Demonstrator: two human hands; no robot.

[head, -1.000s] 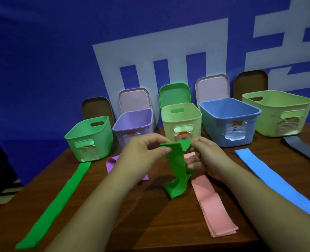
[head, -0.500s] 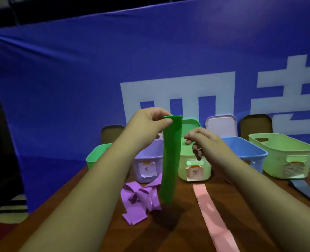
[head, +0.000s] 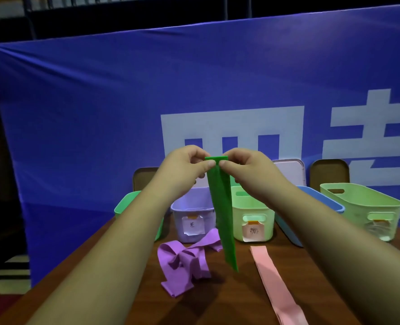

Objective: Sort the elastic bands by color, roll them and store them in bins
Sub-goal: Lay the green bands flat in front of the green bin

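1. Hands: left hand [head: 185, 168] and right hand [head: 248, 170] are raised close together, each pinching the top edge of the green band [head: 221, 207].
2. Green band: hangs straight down over the table [head: 217, 306], in front of the purple bin [head: 194, 214] and light-green bin [head: 252, 219].
3. Table: crumpled purple band [head: 182, 261] and flat pink band [head: 274, 285] lie either side.

Legible markings: banner and bin labels.
The banner [head: 100, 113] carries large white characters: the first reads 四, its base hidden, and the second is cut by the frame edge. The purple bin [head: 192, 200] has a white label [head: 192, 225] with one handwritten character, too blurred to read. The pale green bin [head: 252, 207] has a pink label [head: 252, 231] that reads 粉.
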